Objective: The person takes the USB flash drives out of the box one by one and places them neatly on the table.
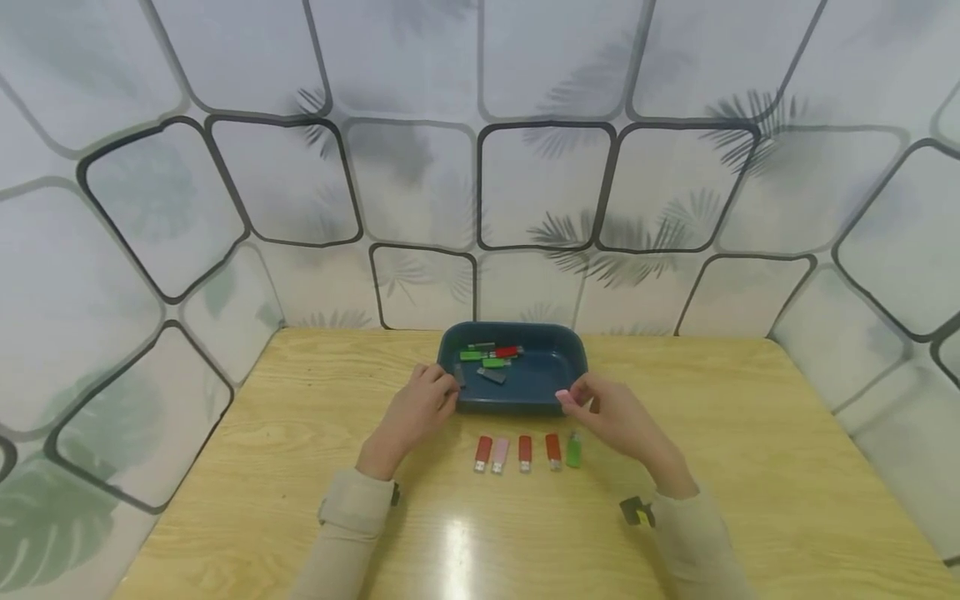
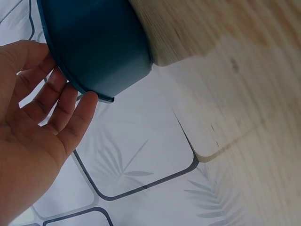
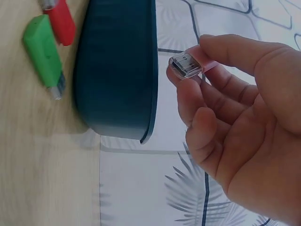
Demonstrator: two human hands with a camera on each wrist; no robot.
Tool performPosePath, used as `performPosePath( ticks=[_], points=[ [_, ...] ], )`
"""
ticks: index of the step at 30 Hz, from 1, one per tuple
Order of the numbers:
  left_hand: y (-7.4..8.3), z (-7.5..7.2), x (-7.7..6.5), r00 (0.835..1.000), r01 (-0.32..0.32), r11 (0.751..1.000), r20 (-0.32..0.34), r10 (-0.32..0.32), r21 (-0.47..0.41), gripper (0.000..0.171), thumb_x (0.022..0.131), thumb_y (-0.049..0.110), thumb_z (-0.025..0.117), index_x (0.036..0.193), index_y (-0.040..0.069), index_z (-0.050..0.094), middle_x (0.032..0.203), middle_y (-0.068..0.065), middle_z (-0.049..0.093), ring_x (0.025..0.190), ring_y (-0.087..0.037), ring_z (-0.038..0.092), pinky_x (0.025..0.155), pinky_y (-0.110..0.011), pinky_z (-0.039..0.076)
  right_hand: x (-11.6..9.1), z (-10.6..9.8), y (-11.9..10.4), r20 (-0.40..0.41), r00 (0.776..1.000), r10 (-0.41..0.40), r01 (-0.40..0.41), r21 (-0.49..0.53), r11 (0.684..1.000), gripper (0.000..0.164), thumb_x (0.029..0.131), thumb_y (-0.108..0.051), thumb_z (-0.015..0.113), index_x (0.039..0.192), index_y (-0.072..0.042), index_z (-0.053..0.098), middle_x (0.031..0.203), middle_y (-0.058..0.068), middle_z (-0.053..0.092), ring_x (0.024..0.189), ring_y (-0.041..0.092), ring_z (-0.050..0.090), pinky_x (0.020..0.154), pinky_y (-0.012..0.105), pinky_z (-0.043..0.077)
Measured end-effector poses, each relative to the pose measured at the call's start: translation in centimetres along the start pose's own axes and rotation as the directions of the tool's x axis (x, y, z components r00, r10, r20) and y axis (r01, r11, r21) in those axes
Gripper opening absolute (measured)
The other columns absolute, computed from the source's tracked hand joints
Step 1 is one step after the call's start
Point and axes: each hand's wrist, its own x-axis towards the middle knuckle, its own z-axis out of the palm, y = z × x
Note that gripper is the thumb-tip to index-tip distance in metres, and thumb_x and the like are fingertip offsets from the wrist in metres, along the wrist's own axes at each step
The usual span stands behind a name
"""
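My right hand [image 1: 611, 417] pinches a pink USB stick [image 1: 566, 398] between thumb and fingers, over the front right corner of the dark blue tray [image 1: 525, 408]. Its metal plug, under a clear cap [image 3: 185, 66], points toward the tray in the right wrist view. My left hand [image 1: 423, 404] is at the tray's left rim, fingers bent over it, the little finger [image 2: 84, 108] against the outside. A dark grey USB stick [image 1: 460, 377] lies inside, right beside these fingers. The other left fingertips are hidden behind the rim; I cannot tell whether they hold anything.
Inside the tray lie several USB sticks: green [image 1: 495, 363], red [image 1: 507, 352] and grey [image 1: 492, 376]. In front of it, a row on the wooden table [image 1: 300, 467] has red [image 1: 525, 450], pink [image 1: 500, 454] and green [image 1: 573, 450] sticks. A patterned backdrop [image 1: 420, 183] stands behind.
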Motion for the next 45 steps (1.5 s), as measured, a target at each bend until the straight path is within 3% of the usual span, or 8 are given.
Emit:
performPosePath(
  ticks=[6,13,17,20,27,34,45],
  points=[
    [-0.1,0.1,0.0,1.0,-0.015,1.0,-0.022,0.015,-0.001,0.007,0.094,0.011,0.065,0.099,0.008,0.07,0.1,-0.004,0.061,0.098,-0.023,0.051,0.078,-0.038,0.053,-1.2,-0.2,-0.3,0.029,1.0,0.004,-0.003,-0.057,0.998,0.021,0.096,-0.038,0.065,0.088,-0.018,0.064,0.077,-0.01,0.06,0.067,0.011,0.053,0.06,0.025,0.047],
    [-0.1,0.1,0.0,1.0,-0.021,1.0,-0.017,0.021,-0.003,0.007,0.095,0.011,0.064,0.099,0.008,0.07,0.099,-0.005,0.06,0.099,-0.023,0.051,0.078,-0.038,0.053,-2.8,0.6,0.7,0.125,0.991,-0.043,0.048,-0.034,0.998,0.004,0.097,-0.02,0.065,0.096,-0.016,0.064,0.074,-0.011,0.057,0.064,0.005,0.052,0.056,0.024,0.046],
    [0.0,0.0,-0.1,1.0,-0.024,1.0,-0.019,0.024,-0.006,0.007,0.095,0.01,0.065,0.098,0.007,0.07,0.099,-0.005,0.06,0.098,-0.023,0.051,0.077,-0.038,0.053,-3.2,1.1,0.8,0.172,0.983,-0.066,0.07,-0.017,0.997,0.018,0.097,-0.015,0.063,0.114,-0.008,0.064,0.074,-0.01,0.057,0.063,0.003,0.051,0.054,0.023,0.045],
    [0.0,-0.1,-0.1,0.999,-0.025,1.0,-0.021,0.025,-0.008,0.006,0.094,0.01,0.065,0.098,0.007,0.07,0.098,-0.005,0.06,0.098,-0.023,0.051,0.077,-0.039,0.053,-3.2,1.5,0.3,0.211,0.974,-0.088,0.099,-0.042,0.994,0.023,0.096,-0.013,0.063,0.119,-0.008,0.065,0.077,-0.011,0.059,0.067,0.002,0.052,0.058,0.023,0.046],
    [0.0,0.0,-0.2,1.0,-0.024,1.0,-0.018,0.024,0.0,0.006,0.094,0.01,0.065,0.097,0.008,0.07,0.098,-0.005,0.06,0.098,-0.023,0.051,0.076,-0.038,0.054,-3.6,2.8,-0.6,0.356,0.931,-0.077,0.105,-0.06,0.993,0.009,0.093,-0.013,0.064,0.1,-0.017,0.062,0.077,-0.011,0.058,0.068,0.004,0.052,0.062,0.024,0.046],
    [0.0,0.0,-0.1,0.999,-0.027,1.0,-0.021,0.027,0.002,0.005,0.095,0.01,0.065,0.097,0.008,0.07,0.098,-0.004,0.059,0.098,-0.023,0.051,0.076,-0.038,0.054,-3.9,3.6,-1.0,0.471,0.882,-0.03,0.042,-0.015,0.999,0.007,0.094,-0.012,0.062,0.097,-0.019,0.062,0.078,-0.011,0.061,0.067,0.005,0.053,0.062,0.025,0.048],
    [-0.2,0.4,-0.1,1.0,-0.018,1.0,-0.017,0.018,0.005,0.006,0.096,0.011,0.063,0.096,0.009,0.069,0.097,-0.004,0.06,0.095,-0.023,0.05,0.076,-0.039,0.052,-4.0,4.0,-1.1,0.404,0.914,-0.038,0.076,-0.078,0.994,0.009,0.091,-0.007,0.062,0.096,-0.014,0.063,0.071,-0.009,0.055,0.061,0.004,0.048,0.057,0.024,0.044]
  ],
)
